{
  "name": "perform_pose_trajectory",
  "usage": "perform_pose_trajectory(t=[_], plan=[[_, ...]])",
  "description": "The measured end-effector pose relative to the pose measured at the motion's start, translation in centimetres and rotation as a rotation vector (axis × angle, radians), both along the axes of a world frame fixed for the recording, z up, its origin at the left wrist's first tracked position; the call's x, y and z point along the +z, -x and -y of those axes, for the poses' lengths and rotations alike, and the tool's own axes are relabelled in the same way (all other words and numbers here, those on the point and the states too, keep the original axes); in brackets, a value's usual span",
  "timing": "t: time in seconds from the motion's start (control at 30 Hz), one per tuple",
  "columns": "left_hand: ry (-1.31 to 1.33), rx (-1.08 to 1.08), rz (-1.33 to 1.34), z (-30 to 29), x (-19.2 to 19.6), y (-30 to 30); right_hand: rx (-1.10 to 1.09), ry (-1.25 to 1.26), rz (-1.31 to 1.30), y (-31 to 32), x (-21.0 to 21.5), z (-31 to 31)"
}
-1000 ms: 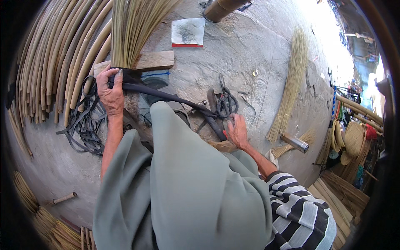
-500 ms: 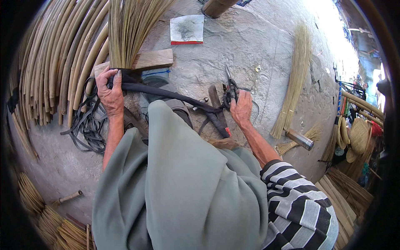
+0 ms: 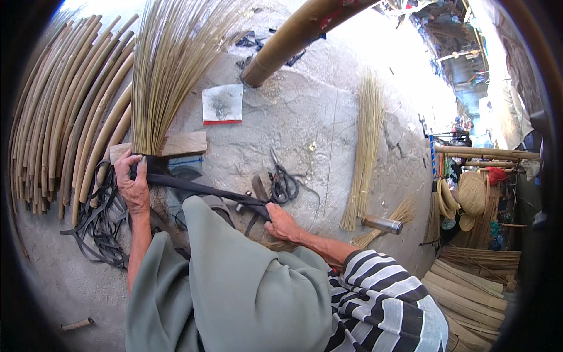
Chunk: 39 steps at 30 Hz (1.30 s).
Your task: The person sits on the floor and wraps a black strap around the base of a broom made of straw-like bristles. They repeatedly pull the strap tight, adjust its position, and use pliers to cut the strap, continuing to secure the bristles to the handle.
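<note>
Concrete floor (image 3: 328,117), both grips clamped on black strap (image 3: 199,189) at broom bundle (image 3: 164,76).

Curved bamboo poles (image 3: 53,135), stacked left. Thick bamboo pole (image 3: 293,35), top. Scissors (image 3: 281,182) on concrete floor (image 3: 328,117). Loose straw bundle (image 3: 363,152), right. Woven hats (image 3: 469,193), far right. Paper sheet (image 3: 222,104).

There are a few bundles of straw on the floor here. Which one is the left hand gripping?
The fanned bundle at upper left, bound at its base with a black strap; the left hand grips it there. The slim bundle and small tuft lie untouched at right.
</note>
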<state>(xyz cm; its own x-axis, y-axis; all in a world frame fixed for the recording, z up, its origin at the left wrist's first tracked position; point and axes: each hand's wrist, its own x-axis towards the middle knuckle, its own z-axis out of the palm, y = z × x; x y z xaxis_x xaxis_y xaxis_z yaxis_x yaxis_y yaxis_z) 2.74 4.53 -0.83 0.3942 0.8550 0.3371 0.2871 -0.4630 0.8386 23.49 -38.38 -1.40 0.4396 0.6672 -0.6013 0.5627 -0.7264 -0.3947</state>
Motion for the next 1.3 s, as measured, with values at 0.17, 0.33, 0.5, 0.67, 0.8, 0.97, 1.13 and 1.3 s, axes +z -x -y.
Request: perform_pose_trajectory(t=[0.17,0.33,0.5,0.67,0.8,0.97,1.13,1.3], plan=[[0.020,0.009,0.029,0.1,0.2,0.0,0.206,-0.218,-0.014,-5.0,4.3,2.8],[-0.004,0.014,0.037,0.2,1.2,-0.3,0.093,-0.008,-0.020,-5.9,8.2,2.6],[0.021,0.072,0.064,0.6,2.0,-0.4,0.095,-0.229,-0.005,-3.0,10.9,-4.6],[0.069,0.097,0.103,0.7,2.2,-0.4,0.055,-0.391,-0.091,-1.5,6.9,-14.0],[0.124,0.103,0.113,0.7,2.3,-0.2,0.197,-0.563,0.001,-1.3,7.1,-18.7],[0.131,0.104,0.130,0.6,2.0,-0.2,0.140,-0.546,-0.047,-0.4,9.0,-23.0],[0.162,0.114,0.137,0.7,1.8,0.0,0.204,-0.705,0.018,0.4,8.7,-24.9],[0.168,0.120,0.125,0.6,1.8,0.0,0.184,-0.699,0.057,1.3,8.9,-25.6]])
